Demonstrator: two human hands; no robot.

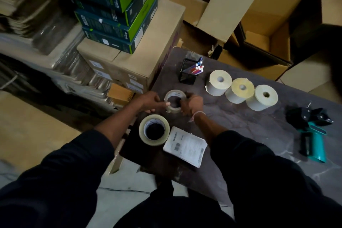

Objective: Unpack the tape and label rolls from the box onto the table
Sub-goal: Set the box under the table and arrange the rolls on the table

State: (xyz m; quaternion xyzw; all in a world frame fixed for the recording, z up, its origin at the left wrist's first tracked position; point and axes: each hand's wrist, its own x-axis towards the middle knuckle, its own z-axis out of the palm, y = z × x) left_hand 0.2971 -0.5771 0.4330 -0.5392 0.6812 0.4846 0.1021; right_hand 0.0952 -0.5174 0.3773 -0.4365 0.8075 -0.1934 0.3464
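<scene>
Seen from above, the left hand (150, 101) and right hand (190, 104) both grip a small tape roll (174, 101) from either side, near the table's (240, 131) left edge. A larger tape roll (154, 129) lies just nearer, beside a label stack (186, 147). Three label rolls (241, 92) stand in a row to the right, well apart from a tape dispenser (311, 131).

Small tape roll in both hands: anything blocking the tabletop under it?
Nothing visible. Both the left hand and right hand grip the small tape roll over bare table; the larger tape roll sits nearer the person, apart.
</scene>
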